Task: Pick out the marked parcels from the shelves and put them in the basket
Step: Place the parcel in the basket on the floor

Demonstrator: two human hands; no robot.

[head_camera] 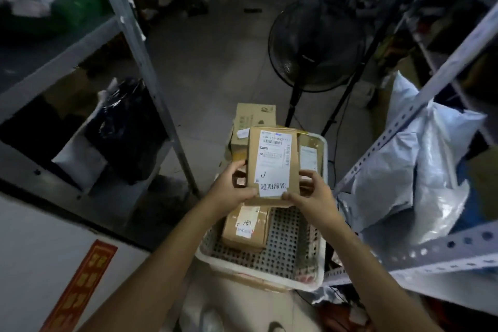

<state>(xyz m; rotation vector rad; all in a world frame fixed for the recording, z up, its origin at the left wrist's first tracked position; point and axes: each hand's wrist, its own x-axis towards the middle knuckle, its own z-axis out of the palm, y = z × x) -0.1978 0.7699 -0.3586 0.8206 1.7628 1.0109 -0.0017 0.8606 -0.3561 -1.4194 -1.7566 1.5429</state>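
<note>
A brown cardboard parcel [272, 164] with a white shipping label and a white sticker with printed characters is held above the white perforated basket [283, 240]. My left hand [231, 188] grips its lower left edge. My right hand [312, 194] grips its lower right edge. Inside the basket lies another labelled brown parcel [245, 226], with more boxes [254, 118] stacked at the basket's far end.
A metal shelf on the left [140, 43] holds a black bag [126, 127] and a green bag. The right shelf [420, 116] carries grey-white mailer bags [420, 170]. A black standing fan [315, 43] stands behind the basket on the grey floor.
</note>
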